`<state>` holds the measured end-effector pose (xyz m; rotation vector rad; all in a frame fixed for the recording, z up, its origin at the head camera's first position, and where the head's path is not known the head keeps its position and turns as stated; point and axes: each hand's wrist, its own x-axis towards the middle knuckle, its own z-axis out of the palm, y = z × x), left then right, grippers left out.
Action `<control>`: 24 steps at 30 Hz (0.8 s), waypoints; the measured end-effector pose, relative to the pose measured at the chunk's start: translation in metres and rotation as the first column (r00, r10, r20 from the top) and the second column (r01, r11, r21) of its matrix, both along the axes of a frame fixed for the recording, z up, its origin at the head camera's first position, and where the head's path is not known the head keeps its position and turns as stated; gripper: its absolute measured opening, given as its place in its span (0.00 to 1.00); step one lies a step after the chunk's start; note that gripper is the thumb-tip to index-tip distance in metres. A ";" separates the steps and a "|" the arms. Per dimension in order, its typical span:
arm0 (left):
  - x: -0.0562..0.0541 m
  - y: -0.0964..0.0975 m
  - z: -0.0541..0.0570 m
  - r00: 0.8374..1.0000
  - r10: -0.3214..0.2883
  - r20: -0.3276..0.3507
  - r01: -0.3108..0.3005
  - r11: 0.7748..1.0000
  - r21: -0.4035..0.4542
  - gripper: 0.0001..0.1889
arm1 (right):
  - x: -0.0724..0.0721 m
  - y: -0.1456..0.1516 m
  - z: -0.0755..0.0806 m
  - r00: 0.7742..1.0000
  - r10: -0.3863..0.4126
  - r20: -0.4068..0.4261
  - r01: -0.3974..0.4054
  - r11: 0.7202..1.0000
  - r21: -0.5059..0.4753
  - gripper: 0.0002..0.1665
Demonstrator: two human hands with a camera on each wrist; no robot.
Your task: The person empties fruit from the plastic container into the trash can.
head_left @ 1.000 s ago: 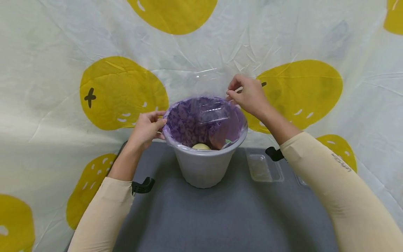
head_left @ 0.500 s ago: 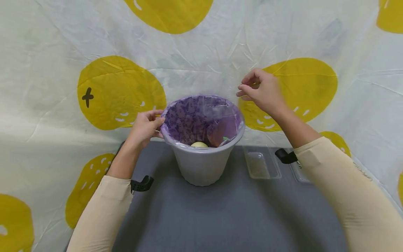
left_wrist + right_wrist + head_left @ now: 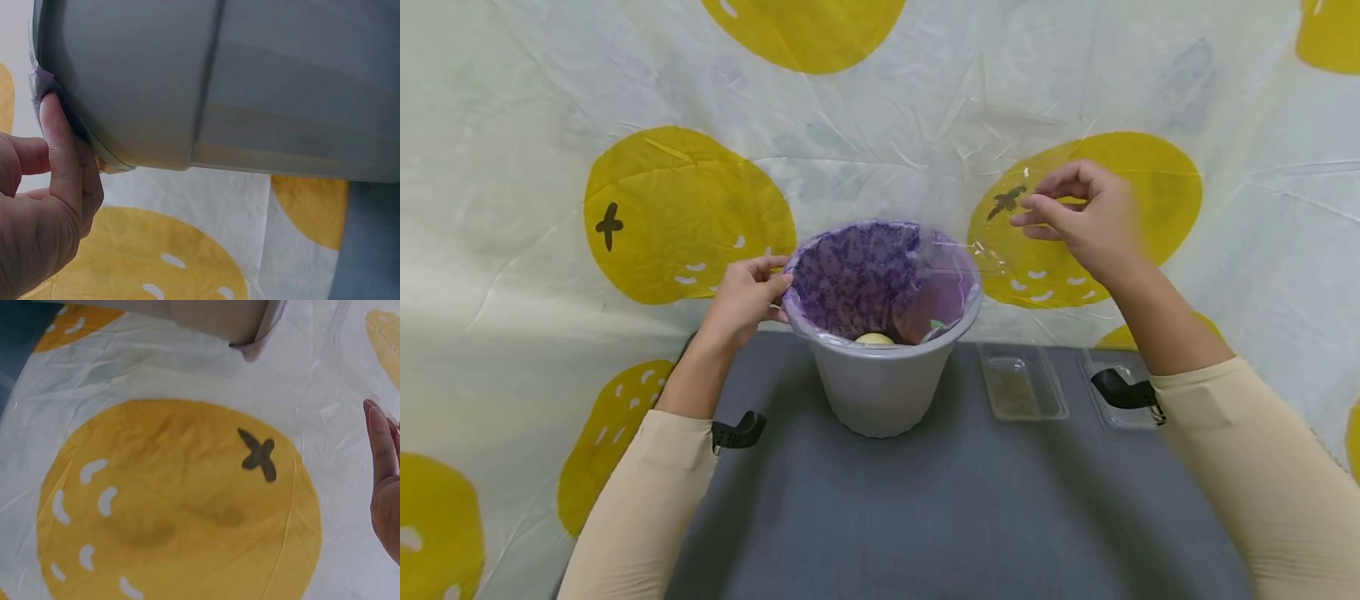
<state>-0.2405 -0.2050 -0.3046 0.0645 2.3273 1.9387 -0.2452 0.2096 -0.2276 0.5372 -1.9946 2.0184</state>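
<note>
My left hand [image 3: 747, 300] grips the rim of a pale grey bucket [image 3: 880, 387], thumb at the edge and fingers outside. In the left wrist view its fingers press the bucket [image 3: 137, 81] and the folded-over edge of the liner. A purple patterned bag [image 3: 857, 271] lines the inside. Up and right of the rim, my right hand [image 3: 1090, 215] pinches a thin clear plastic container [image 3: 977, 179] by its edge; part of it overlaps the bucket's right rim. Only the hand's edge shows in the right wrist view. Inside the bucket lie a pale yellow round thing [image 3: 875, 339] and a reddish piece [image 3: 913, 321].
Right of the bucket, a clear plastic tray [image 3: 1022, 387] lies on the dark grey table [image 3: 887, 508]. A second clear tray [image 3: 1101, 396] sits beside it, partly behind the right wrist's camera mount. A white sheet with yellow shapes [image 3: 692, 217] hangs behind.
My right hand has moved right and slightly up, drawing the clear container from over the bucket's mouth toward its right side. The left hand stays on the rim.
</note>
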 end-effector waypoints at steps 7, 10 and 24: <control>-0.001 0.000 0.000 1.000 -0.007 -0.002 0.007 1.000 0.002 0.25 | 0.019 0.030 -0.011 1.000 -0.010 0.027 0.011 0.999 -0.036 0.12; -0.001 -0.001 0.000 1.000 -0.009 0.001 0.009 1.000 0.002 0.25 | 0.027 0.042 -0.021 0.999 -0.013 0.035 0.014 0.999 -0.043 0.11; 0.000 0.000 0.001 1.000 -0.001 0.013 0.001 1.000 -0.010 0.25 | 0.065 0.092 -0.084 0.990 -0.064 0.122 0.062 0.998 0.019 0.10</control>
